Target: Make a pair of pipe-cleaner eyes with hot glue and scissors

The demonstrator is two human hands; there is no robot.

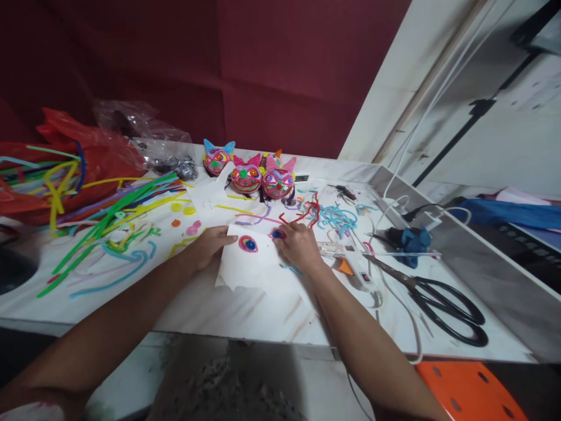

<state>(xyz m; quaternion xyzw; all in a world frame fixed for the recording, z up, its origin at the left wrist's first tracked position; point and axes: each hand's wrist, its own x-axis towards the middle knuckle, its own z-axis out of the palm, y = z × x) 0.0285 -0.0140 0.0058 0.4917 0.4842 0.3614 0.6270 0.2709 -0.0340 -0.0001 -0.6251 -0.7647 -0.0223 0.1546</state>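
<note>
A white sheet of paper (249, 272) with a torn lower edge is in front of me. My left hand (213, 245) pinches its left edge, thumb on top. On the sheet's left part sits an eye shape coiled from pipe cleaners (248, 244), with a blue centre and pink rim. A second pipe-cleaner eye (277, 234) is on the right part, under the closed fingers of my right hand (300, 245), which partly hide it. Just right of that hand lies a white hot glue gun (357, 269) with an orange trigger.
Several colourful cat-faced balls (279, 182) stand at the back. Loose pipe cleaners (118, 213) and a red plastic bag (100, 146) are at left. Cut blue pieces (337, 219), large black-handled scissors (438, 304) and a white cable (409, 318) lie at right, beside a raised edge (460, 269).
</note>
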